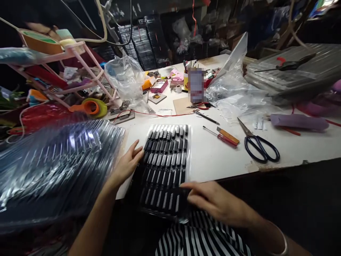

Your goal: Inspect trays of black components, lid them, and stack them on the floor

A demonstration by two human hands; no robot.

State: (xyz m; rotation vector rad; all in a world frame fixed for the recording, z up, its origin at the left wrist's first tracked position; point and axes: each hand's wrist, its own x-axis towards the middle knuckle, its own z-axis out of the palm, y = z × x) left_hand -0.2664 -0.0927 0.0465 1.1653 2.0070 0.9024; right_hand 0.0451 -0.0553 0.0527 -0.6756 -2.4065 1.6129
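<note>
A clear plastic tray (188, 153) filled with rows of black, multi-pin chips lies before me, its near end reaching past the table edge. My left hand (128, 163) is at the tray's left side, fingers stretched and slightly apart, fingertips touching the rim. At the near right corner, my right hand (213, 201) has its fingers curled, closed on the tray's edge, with the index finger reaching over the top. The undersides of those fingers are hidden. Left of my left hand rises a large stack of clear plastic trays (61, 160), blurred and glossy.
Scissors (257, 142), a red-handled screwdriver (225, 138) and a black pen (206, 116) lie on the white table (202, 163) to the right. A pink rack (85, 64) stands at left. Plastic bags (237, 99) and another tray stack (287, 74) are at the back right.
</note>
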